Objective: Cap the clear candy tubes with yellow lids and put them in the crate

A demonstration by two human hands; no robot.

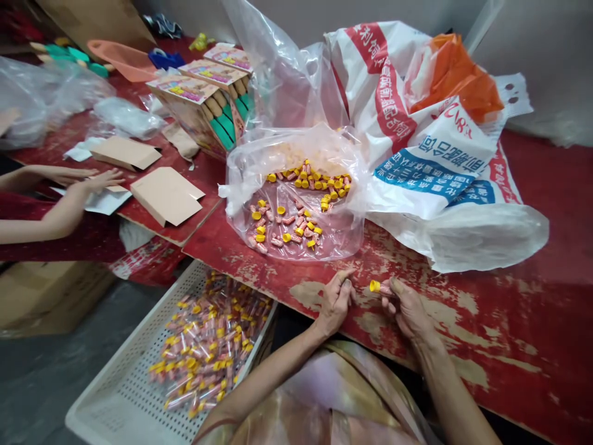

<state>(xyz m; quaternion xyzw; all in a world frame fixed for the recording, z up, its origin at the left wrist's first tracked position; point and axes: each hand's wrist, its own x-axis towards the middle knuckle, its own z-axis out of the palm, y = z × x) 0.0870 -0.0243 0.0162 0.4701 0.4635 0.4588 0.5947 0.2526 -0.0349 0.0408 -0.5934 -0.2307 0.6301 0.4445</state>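
A small pink-patterned tube with a yellow cap [376, 287] is pinched between the thumb and fingers of my right hand [408, 307], its capped end pointing left. My left hand [337, 301] is closed at the table edge, thumb against the curled fingers; whatever it may hold is hidden. Just beyond both hands lies an open clear plastic bag [236, 228], with many loose yellow-capped pink tubes [301, 228] inside. Left of my left forearm, below table height, a white perforated crate [111, 371] holds a heap of clear tubes with yellow caps and pink contents [199, 352].
A large printed white sack [417, 142] with an orange bag [463, 80] rests behind on the worn red table [551, 296]. Printed boxes [199, 93] stand back left. Another person's hands [88, 178] press on a folded carton [104, 199], near more cartons [167, 191].
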